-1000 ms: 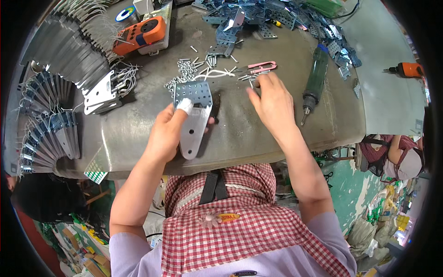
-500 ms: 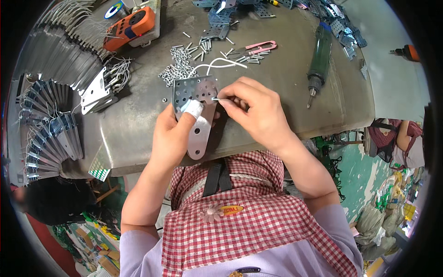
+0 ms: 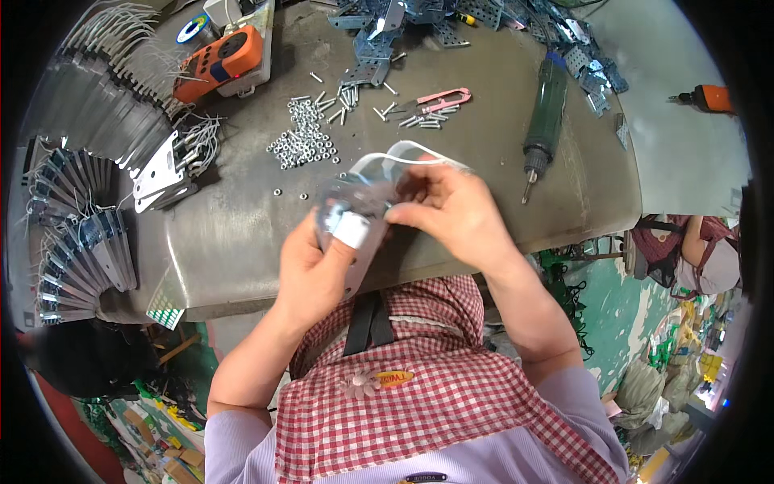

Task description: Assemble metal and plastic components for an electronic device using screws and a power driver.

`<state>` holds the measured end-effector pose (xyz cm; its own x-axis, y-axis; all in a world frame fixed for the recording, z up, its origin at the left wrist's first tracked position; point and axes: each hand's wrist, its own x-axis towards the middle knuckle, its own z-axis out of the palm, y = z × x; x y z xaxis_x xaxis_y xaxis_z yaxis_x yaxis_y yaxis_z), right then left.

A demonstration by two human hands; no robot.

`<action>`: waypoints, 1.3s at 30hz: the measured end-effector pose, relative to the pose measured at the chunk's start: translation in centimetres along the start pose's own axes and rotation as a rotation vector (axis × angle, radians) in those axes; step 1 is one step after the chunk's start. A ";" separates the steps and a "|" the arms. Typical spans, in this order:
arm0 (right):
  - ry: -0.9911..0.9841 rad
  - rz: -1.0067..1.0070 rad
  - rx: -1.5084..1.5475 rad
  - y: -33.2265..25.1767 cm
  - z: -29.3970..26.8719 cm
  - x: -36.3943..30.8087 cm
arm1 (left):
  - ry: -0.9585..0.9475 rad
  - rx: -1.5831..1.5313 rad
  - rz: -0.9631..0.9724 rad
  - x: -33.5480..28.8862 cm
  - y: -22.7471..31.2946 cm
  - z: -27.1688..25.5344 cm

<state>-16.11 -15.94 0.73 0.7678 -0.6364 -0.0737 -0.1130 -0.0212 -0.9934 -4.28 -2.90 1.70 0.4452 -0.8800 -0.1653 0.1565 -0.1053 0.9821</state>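
Note:
My left hand (image 3: 310, 270), its thumb wrapped in white tape, grips a silvery metal bracket (image 3: 367, 260) with a holed wider end and a rounded narrow end. Motion blurs the holed end. A white wire (image 3: 419, 146) loops out from behind it. Closed in a pinch, my right hand (image 3: 458, 211) is at the bracket's right edge; what its thumb and fingertips hold is too small and blurred to name. Beyond the bracket lie a pile of small nuts (image 3: 300, 143), several screws (image 3: 348, 97) and pink-handled snips (image 3: 445, 98).
A green electric screwdriver (image 3: 545, 113) lies at the right. Rows of finished-looking brackets with wires (image 3: 105, 105) line the left side, near an orange device (image 3: 222, 60) and a solder spool (image 3: 193, 29). Bluish perforated metal plates (image 3: 375, 56) are heaped at the back.
The bracket has tilted and dropped nearer to me, with its holed end now blurred. My right hand has moved in against its edge; the small screw it pinched no longer shows clearly.

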 end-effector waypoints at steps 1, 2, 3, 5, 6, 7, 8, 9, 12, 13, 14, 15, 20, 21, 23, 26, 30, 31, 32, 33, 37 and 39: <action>-0.001 0.001 -0.003 0.3 -0.4 0.1 | -0.048 -0.053 -0.037 -0.2 -0.4 0.1; -0.060 0.055 0.004 0.2 -1.0 0.6 | -0.056 -0.071 -0.024 0.2 -0.5 0.0; -0.118 0.106 0.009 0.0 -1.4 1.3 | -0.057 -0.073 -0.021 0.5 -0.5 0.0; -0.021 -0.028 -0.039 0.8 -2.3 2.1 | -0.060 -0.212 -0.110 0.8 -0.3 0.1; 0.113 -0.205 -0.426 0.6 -2.9 2.8 | 0.003 -0.247 -0.103 1.0 -0.7 -0.1; 0.266 -0.384 -0.817 0.2 -3.8 3.5 | 0.050 -0.282 -0.091 1.5 -0.8 -0.2; 0.268 -0.388 -0.817 0.5 -4.1 4.2 | 0.064 -0.292 -0.105 1.6 -0.4 -0.2; 0.303 -0.445 -0.993 1.1 -4.2 4.7 | 0.082 -0.300 -0.120 1.5 0.0 -0.2; 0.261 -0.475 -1.077 1.1 -4.7 4.9 | 0.029 -0.380 -0.112 1.5 -0.2 -0.3; 0.183 -0.447 -0.988 0.3 -4.5 4.9 | 0.047 -0.378 -0.107 1.5 -0.3 -0.4; 0.154 -0.290 -0.812 -0.7 -3.7 3.9 | 0.035 -0.320 -0.117 1.6 -0.4 -0.4; 0.142 -0.298 -0.807 -1.5 -2.7 3.1 | 0.021 -0.264 -0.129 1.8 -0.6 -0.4; -0.071 -0.389 -0.261 -3.8 1.3 1.1 | 0.016 -0.103 -0.023 1.7 -1.2 -0.3; -0.070 -0.389 -0.259 -3.6 1.4 1.3 | -0.001 -0.022 0.000 1.6 -1.1 -0.3; -0.052 -0.421 -0.293 -3.0 1.6 1.7 | -0.018 0.061 0.026 1.6 -0.9 -0.3; 0.004 -0.477 -0.442 -3.3 1.7 1.1 | -0.052 0.083 -0.006 1.5 -0.6 -0.1; 0.073 -0.547 -0.496 -4.1 2.2 0.8 | -0.168 0.083 0.010 1.4 0.3 0.5; 0.082 -0.556 -0.499 -3.9 1.9 1.0 | -0.247 -0.066 -0.002 1.7 0.5 0.4; 0.104 -0.642 -0.497 -3.4 1.6 1.2 | -0.320 -0.160 -0.027 2.1 0.3 0.0; 0.125 -0.727 -0.496 -2.7 1.1 1.4 | -0.328 -0.155 -0.019 2.4 0.7 0.4; 0.137 -0.606 -0.560 -2.0 0.7 0.4 | -0.226 -0.478 -0.114 3.7 1.7 1.5; 0.200 -0.633 -0.524 -0.5 0.0 0.6 | -0.237 0.423 0.301 5.1 2.0 2.6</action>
<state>-15.62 -16.33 1.19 0.6643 -0.5073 0.5489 -0.0145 -0.7430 -0.6691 -3.98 -8.78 3.04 0.1979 -0.9746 0.1045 -0.3349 0.0330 0.9417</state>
